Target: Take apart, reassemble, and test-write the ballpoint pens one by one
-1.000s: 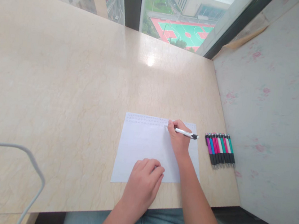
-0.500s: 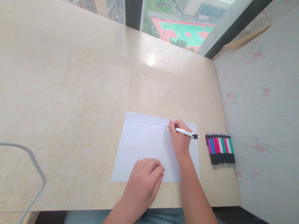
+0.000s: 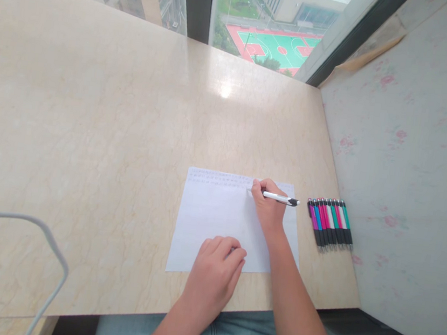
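Note:
A white sheet of paper (image 3: 209,215) lies on the table with rows of small handwritten marks along its top edge. My right hand (image 3: 269,208) is closed around a white ballpoint pen (image 3: 279,197) with a black end; its tip meets the sheet near the end of a written row. My left hand (image 3: 214,269) rests on the lower part of the sheet, fingers curled in. A small dark spot shows between its thumb and fingers, but I cannot make out what it is.
A row of several coloured pens (image 3: 329,224) with black grips lies right of the sheet, near the flowered wall (image 3: 409,185). A grey cable (image 3: 54,250) loops over the left front of the marbled table (image 3: 87,145). Windows (image 3: 281,28) border the back edge.
The pen has shifted very slightly, its black end now a little farther right. My left hand stays in place on the sheet.

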Motion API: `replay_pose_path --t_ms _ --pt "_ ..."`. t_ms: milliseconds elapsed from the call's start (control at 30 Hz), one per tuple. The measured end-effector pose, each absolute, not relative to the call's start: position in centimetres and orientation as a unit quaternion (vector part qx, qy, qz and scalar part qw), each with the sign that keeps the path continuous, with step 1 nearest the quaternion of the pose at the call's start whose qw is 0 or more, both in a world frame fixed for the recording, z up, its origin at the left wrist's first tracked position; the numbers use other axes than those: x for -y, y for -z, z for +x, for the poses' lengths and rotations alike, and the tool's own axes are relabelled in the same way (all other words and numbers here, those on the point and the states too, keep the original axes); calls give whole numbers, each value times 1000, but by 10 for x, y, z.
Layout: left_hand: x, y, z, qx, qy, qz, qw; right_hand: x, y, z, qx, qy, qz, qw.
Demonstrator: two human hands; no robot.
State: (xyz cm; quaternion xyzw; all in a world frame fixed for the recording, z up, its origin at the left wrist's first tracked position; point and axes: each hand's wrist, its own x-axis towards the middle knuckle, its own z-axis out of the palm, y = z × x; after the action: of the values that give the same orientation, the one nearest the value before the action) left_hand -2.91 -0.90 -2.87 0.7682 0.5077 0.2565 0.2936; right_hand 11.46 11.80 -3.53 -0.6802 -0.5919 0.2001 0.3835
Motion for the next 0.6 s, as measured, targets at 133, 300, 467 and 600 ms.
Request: replay_pose_path --t_ms 133,300,467,600 --pt "10 31 -29 -507 -253 768 299 -118 34 115 574 -200 -686 400" --pt "10 30 -29 -507 -256 768 298 -117 33 115 582 -204 -683 391" --pt "9 28 -29 -506 -263 769 289 -117 35 115 575 -203 -686 396" --pt "9 28 -29 -506 -257 769 294 -118 37 115 581 -202 -685 390"
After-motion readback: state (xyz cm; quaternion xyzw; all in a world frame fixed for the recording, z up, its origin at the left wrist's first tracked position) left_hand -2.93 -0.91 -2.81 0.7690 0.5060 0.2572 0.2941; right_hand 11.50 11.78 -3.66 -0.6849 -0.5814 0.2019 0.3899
